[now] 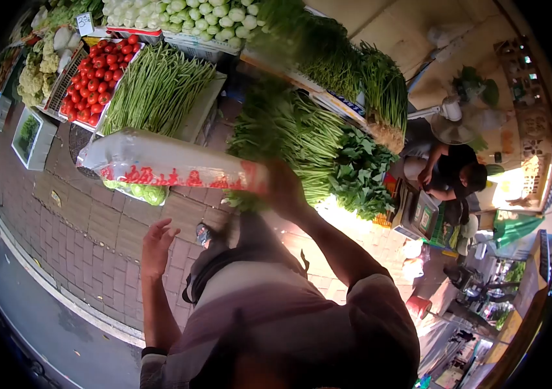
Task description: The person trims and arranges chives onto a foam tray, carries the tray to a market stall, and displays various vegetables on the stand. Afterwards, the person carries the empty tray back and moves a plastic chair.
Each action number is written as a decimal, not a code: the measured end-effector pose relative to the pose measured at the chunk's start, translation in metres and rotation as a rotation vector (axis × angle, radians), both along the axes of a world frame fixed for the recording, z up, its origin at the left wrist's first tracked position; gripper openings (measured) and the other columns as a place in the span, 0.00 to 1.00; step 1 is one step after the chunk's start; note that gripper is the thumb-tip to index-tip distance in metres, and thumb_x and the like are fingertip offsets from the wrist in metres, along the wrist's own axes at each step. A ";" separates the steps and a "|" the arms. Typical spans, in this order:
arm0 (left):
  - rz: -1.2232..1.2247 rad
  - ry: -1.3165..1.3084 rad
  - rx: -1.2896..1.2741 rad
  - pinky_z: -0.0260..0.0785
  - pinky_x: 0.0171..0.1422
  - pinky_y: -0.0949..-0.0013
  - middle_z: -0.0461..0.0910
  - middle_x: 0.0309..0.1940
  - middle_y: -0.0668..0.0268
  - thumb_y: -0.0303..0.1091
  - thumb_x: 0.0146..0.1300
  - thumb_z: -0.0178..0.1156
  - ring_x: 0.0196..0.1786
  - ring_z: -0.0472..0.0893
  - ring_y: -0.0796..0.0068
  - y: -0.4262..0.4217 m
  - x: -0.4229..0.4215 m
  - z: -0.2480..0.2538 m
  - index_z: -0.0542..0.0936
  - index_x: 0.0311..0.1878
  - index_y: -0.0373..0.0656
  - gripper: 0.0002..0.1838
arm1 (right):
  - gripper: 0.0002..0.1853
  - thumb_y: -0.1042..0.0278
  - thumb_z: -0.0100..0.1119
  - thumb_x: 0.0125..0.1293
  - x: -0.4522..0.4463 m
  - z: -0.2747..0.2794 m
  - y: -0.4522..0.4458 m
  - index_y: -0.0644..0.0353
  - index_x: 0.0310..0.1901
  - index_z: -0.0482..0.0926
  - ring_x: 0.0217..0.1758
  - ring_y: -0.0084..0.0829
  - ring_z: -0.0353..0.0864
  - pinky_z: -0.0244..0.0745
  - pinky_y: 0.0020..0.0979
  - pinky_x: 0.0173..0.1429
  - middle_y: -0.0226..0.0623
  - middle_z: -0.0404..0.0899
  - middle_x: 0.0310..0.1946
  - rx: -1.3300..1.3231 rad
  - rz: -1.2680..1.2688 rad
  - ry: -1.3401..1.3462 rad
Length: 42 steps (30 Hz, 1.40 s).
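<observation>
A long, whitish translucent plastic bag (pixel 178 161) with red printed characters stretches across the middle of the head view. My right hand (pixel 282 188), somewhat blurred, grips its right end. Lower left of the bag, my left hand (pixel 158 241) is raised over the paving with its fingers apart and curved, touching nothing. Beyond the bag lie long green beans (pixel 156 87) on a white tray and red tomatoes (pixel 97 78) in a crate. Bundles of leafy stalks (pixel 302 139) are behind my right hand. Part of a pale green cabbage (pixel 140 192) shows below the bag.
Round pale green vegetables (pixel 208 16) fill crates at the top. Dark leafy greens (pixel 363 172) lie right of the stalks. A person in dark clothing (pixel 454 168) sits at the right near a scale (pixel 422 214) and a fan (pixel 451 129). A curb (pixel 62 301) borders the road at left.
</observation>
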<state>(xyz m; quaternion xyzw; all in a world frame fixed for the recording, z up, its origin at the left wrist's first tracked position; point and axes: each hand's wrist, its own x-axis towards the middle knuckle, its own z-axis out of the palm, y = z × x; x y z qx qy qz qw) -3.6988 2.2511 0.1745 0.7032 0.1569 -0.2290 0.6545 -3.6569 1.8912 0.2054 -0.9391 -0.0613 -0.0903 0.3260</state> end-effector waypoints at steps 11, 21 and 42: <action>0.692 -0.028 -0.106 0.80 0.47 0.58 0.83 0.46 0.60 0.51 0.66 0.64 0.47 0.85 0.63 0.010 -0.033 -0.008 0.76 0.56 0.38 0.26 | 0.33 0.61 0.73 0.51 -0.025 -0.070 0.171 0.63 0.58 0.73 0.56 0.45 0.76 0.69 0.42 0.65 0.45 0.76 0.53 0.042 0.533 0.031; 0.946 -0.001 -0.032 0.81 0.47 0.57 0.81 0.57 0.61 0.47 0.74 0.54 0.53 0.84 0.68 0.041 -0.123 -0.053 0.76 0.63 0.41 0.23 | 0.18 0.56 0.55 0.70 0.134 -0.191 -0.140 0.63 0.50 0.82 0.42 0.38 0.83 0.77 0.35 0.49 0.43 0.84 0.45 -0.043 0.426 0.747; 1.199 0.205 -0.047 0.73 0.34 0.72 0.80 0.38 0.71 0.54 0.66 0.64 0.35 0.78 0.74 -0.005 -0.123 -0.065 0.79 0.53 0.49 0.22 | 0.18 0.55 0.50 0.74 0.339 -0.220 -0.367 0.60 0.51 0.80 0.48 0.46 0.80 0.74 0.45 0.54 0.47 0.80 0.46 -0.162 0.238 0.712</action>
